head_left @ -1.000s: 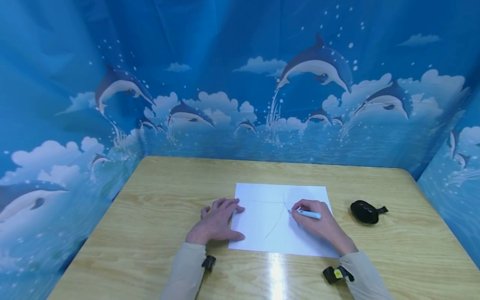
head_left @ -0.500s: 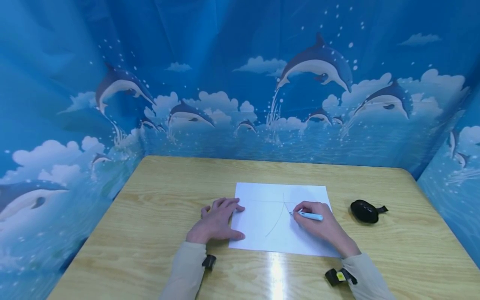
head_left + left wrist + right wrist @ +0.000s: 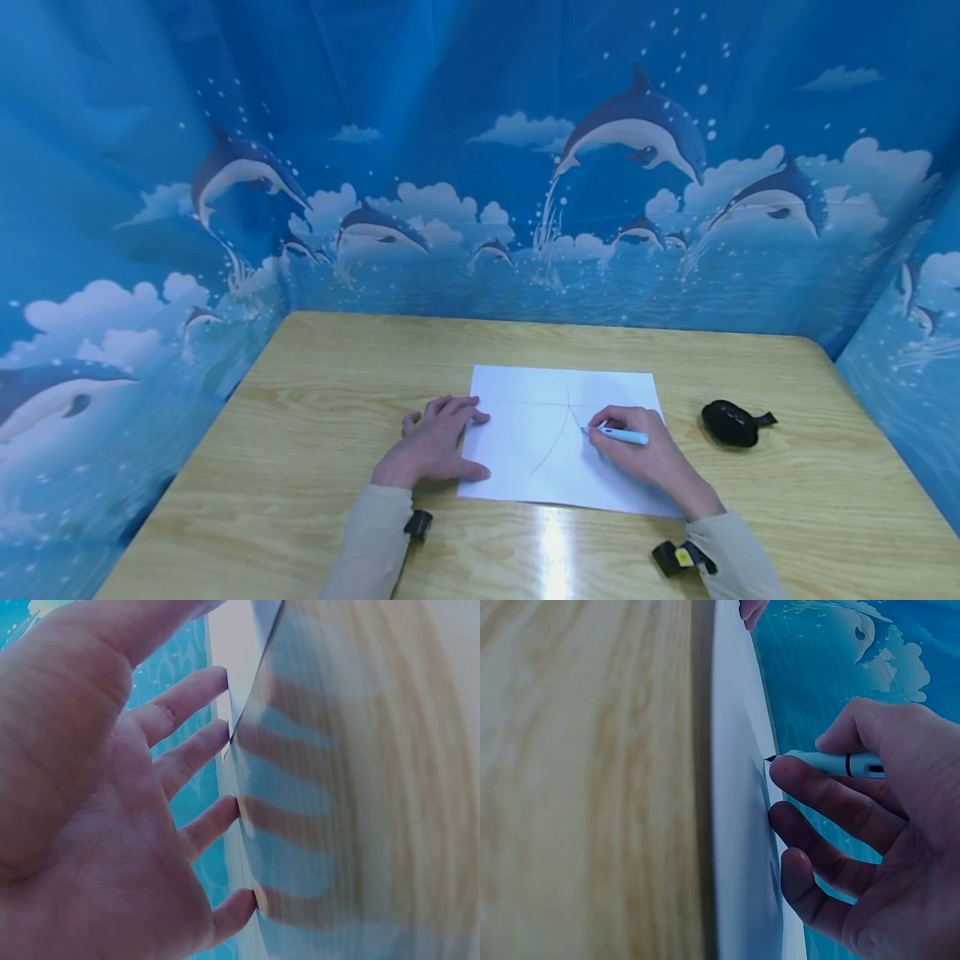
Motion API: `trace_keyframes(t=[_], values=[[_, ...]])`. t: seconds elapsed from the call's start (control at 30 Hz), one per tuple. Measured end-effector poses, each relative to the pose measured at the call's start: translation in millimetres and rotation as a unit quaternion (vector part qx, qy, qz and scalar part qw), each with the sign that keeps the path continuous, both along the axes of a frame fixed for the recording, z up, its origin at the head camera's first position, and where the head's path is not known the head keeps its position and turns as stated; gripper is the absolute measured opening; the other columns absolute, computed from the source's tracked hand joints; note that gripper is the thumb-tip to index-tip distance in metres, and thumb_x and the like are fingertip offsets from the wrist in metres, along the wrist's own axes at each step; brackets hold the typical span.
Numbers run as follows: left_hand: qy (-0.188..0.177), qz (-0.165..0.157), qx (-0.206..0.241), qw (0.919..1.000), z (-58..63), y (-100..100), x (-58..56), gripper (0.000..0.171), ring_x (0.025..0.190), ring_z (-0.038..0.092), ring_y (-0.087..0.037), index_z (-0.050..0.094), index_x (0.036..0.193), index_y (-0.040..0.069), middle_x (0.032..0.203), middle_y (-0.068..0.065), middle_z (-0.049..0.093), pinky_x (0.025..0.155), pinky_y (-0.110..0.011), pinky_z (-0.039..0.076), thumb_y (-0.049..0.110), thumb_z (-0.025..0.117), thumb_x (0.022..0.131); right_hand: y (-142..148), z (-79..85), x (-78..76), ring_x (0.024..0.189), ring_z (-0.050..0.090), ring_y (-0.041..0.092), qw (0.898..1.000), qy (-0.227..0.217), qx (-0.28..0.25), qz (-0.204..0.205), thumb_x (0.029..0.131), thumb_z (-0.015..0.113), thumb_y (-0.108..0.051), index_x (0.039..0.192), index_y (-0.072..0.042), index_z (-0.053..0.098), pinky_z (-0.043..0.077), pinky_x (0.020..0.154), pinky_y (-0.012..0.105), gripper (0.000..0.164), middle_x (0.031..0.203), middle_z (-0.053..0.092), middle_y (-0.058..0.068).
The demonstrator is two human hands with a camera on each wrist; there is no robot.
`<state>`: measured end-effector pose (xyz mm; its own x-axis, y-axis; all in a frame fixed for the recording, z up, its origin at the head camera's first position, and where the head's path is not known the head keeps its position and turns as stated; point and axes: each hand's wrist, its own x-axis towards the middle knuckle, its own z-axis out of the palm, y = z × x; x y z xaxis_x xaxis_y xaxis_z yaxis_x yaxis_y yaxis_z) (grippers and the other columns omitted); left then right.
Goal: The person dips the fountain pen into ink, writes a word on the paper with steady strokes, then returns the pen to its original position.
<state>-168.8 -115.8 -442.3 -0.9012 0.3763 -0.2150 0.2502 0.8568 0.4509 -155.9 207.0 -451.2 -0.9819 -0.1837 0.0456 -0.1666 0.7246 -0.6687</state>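
A white sheet of paper lies on the wooden table, bearing a thin horizontal line, a short upright line and two curves that slope down from where they cross. My right hand pinches a light blue pen between thumb and fingers. In the right wrist view the dark tip of the pen meets the paper. My left hand rests with spread fingers over the paper's left edge. In the left wrist view, fingertips of the left hand touch the paper's corner and the tabletop.
To the right of the paper sits a glossy black rounded object with a short strap-like end. Both sleeves carry small black wrist cameras. A blue dolphin-print curtain stands behind the wooden table and at its sides.
My right hand and the pen have shifted slightly right and down, and the right-hand curve has grown a little longer. The left hand has stayed in place.
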Motion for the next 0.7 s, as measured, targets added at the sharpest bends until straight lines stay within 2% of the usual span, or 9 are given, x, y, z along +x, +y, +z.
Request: trace_keyframes(t=[0.23, 0.7], values=[[-0.001, 0.0, -0.003, 1.0, 0.8, 0.4, 0.0, 0.075, 0.155, 0.023, -0.037, 0.057, 0.143, 0.029, 0.166, 0.003, 0.036, 0.115, -0.075, 0.02, 0.05, 0.085, 0.077, 0.2, 0.2, -0.5, 0.104, 0.07, 0.022, 1.0, -0.015, 0.011, -0.009, 0.094, 0.069, -0.022, 0.096, -0.018, 0.077, 0.056, 0.091, 0.045, 0.009, 0.099, 0.077, -0.002], [-0.003, -0.003, -0.009, 0.9999, 2.4, 1.6, 0.0, 0.075, 0.155, 0.023, -0.037, 0.056, 0.144, 0.029, 0.166, 0.002, 0.035, 0.115, -0.075, 0.02, 0.048, 0.085, 0.077, 3.7, -0.9, 0.9, 0.102, 0.07, 0.02, 1.0, -0.013, 0.01, -0.009, 0.093, 0.069, -0.021, 0.093, -0.02, 0.077, 0.055, 0.087, 0.039, 0.008, 0.096, 0.076, -0.004]])
